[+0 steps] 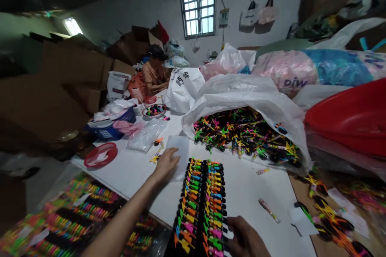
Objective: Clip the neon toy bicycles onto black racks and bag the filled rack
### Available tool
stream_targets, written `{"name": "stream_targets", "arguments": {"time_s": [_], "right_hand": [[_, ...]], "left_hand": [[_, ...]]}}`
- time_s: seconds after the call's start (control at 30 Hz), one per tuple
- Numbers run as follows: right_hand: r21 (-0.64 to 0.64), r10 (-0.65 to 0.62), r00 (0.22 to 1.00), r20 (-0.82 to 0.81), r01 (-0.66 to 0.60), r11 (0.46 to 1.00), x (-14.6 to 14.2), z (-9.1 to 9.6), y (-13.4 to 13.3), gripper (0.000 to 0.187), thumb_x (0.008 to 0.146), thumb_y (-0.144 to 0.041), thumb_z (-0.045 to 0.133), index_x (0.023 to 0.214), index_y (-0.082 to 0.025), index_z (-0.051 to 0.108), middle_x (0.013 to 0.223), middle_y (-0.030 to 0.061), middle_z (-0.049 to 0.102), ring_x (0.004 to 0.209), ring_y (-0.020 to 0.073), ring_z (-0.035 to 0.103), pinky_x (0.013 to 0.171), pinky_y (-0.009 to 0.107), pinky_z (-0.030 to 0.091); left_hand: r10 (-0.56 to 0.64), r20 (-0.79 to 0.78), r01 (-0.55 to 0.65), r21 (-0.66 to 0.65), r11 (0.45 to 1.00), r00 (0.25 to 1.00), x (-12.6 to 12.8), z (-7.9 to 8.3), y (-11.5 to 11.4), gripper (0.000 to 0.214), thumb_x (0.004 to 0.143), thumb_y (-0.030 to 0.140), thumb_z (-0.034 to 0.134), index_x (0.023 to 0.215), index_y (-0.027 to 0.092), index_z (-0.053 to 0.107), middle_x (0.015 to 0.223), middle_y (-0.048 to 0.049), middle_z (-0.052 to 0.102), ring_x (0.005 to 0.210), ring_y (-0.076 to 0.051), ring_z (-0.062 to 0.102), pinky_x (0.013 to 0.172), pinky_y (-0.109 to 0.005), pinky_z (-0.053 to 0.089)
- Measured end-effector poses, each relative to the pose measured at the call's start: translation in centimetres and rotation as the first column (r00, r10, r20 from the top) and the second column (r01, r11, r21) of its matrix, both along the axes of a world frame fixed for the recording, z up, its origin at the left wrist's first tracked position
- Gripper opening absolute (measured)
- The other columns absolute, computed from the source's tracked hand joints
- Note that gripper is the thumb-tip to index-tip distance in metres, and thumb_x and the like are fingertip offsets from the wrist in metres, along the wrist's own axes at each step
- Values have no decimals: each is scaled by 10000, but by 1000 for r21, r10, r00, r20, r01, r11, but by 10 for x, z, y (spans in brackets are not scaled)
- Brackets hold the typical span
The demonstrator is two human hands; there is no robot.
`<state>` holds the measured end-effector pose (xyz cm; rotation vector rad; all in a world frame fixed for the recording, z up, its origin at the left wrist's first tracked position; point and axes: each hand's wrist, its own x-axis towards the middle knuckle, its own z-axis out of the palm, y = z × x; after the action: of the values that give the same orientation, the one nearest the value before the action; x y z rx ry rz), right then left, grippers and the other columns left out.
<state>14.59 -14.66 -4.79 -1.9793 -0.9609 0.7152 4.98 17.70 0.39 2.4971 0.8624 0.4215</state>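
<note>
My left hand (167,163) reaches over a flat clear plastic sheet or bag (180,144) on the table. Its fingers are stretched out, with nothing seen in them. Before me, two long rows of small colourful plastic toys with black wheels (189,200) lie side by side. Low at the right, my right hand (245,237) is against the near right side of these rows. Its fingertips are partly hidden there, beside a small white piece. To the left of my left hand lie a few loose toys (157,156).
A white sack (241,88) spills many loose toys. A red lid (101,155), a blue basket (111,128) and a bowl of toys (154,110) stand left. Packed toys (81,204) fill the lower left. Across the table sits another person (153,72). A red basin (350,116) is right.
</note>
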Motion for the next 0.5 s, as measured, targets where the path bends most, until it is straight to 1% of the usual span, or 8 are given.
{"name": "stream_targets", "arguments": {"time_s": [0.07,0.13,0.2,0.27,0.33,0.4,0.47,0.5], "right_hand": [[89,-7,999,33,4,996,-19,-9,8,265,732,-351,492,945,-217,577,807,25,597,657,163,571,557,225,428],[176,-18,995,102,0,984,-29,-13,17,209,762,-348,454,892,-222,559,822,29,572,704,164,572,595,224,427],[198,-11,985,175,-24,980,-32,-14,27,162,772,-305,428,841,-224,550,829,29,548,714,155,568,605,220,415],[171,6,974,226,-45,984,-31,-13,36,143,766,-271,427,808,-225,555,834,26,533,706,145,564,586,214,397],[145,25,973,230,-59,988,-29,-11,44,165,790,-282,412,786,-223,567,828,26,529,703,139,564,574,211,389],[147,37,980,195,-67,987,-28,-8,47,245,837,-327,373,761,-212,575,808,30,532,698,138,563,578,214,393],[174,36,990,140,-60,983,-25,-7,43,310,862,-374,352,762,-203,591,784,34,547,700,143,564,610,225,410],[182,18,995,101,-36,983,-22,-6,38,312,857,-398,373,785,-201,603,775,35,561,701,149,566,625,234,419]], "left_hand": [[92,-13,-92,0,996,996,24,-27,9,398,778,267,507,1136,98,547,1273,-168,493,1230,-304,388,1045,-478,261],[119,-6,-119,-13,993,993,41,-48,7,335,801,227,474,1096,91,558,1275,-178,480,1244,-299,360,1051,-482,235],[101,18,-100,-38,994,995,50,-60,0,241,835,197,426,995,128,593,1195,-138,538,1193,-248,414,1037,-428,269],[89,48,-86,-77,993,995,50,-63,-4,173,844,189,438,859,155,606,1051,-91,597,1102,-209,478,1000,-393,318],[121,85,-109,-130,986,989,47,-59,-2,128,836,207,494,775,147,590,929,-57,608,1019,-194,516,954,-406,361],[198,140,-168,-198,966,970,45,-46,8,135,830,250,543,779,131,580,884,-36,601,946,-180,544,894,-412,408],[312,216,-247,-281,927,925,45,-21,27,176,834,299,558,827,124,578,877,-27,597,867,-159,564,818,-386,456],[375,263,-284,-326,902,889,45,-5,39,195,839,316,553,855,124,578,882,-27,596,837,-151,570,782,-366,473]]}}
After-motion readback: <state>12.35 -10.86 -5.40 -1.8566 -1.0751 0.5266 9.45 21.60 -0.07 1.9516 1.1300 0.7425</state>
